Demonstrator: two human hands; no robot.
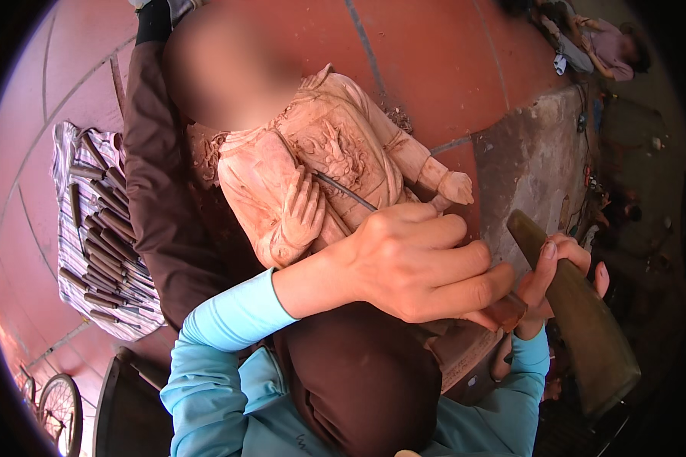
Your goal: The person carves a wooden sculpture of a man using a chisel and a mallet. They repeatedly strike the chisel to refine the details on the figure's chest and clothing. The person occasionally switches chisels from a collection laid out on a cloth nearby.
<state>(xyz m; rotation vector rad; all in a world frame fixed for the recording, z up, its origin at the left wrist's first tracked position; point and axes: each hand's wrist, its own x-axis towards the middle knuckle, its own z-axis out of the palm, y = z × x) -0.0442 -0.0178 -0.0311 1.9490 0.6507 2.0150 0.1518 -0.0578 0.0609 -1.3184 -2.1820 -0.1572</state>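
Observation:
A carved reddish wooden figure (351, 152) in a robe with raised relief lies before me; its head area is blurred. My left hand (419, 266) is closed round a chisel, whose thin metal shaft (347, 192) slants up across the figure's chest. The butt of the chisel's handle pokes out on the right side of the fist. To the right, my right hand (560, 274) grips a dark, flat wooden mallet (591, 324), held apart from the handle's butt. The figure's carved hand (303, 202) rests against its body.
Several carving chisels (107, 255) lie on a striped cloth (68, 167) to the left. My brown-trousered leg (160, 190) stretches beside the figure. A stone slab (537, 152) is at right. Wood chips dot the red tiled floor (434, 61). A bicycle wheel (59, 407) shows lower left; a person (610, 46) sits far right.

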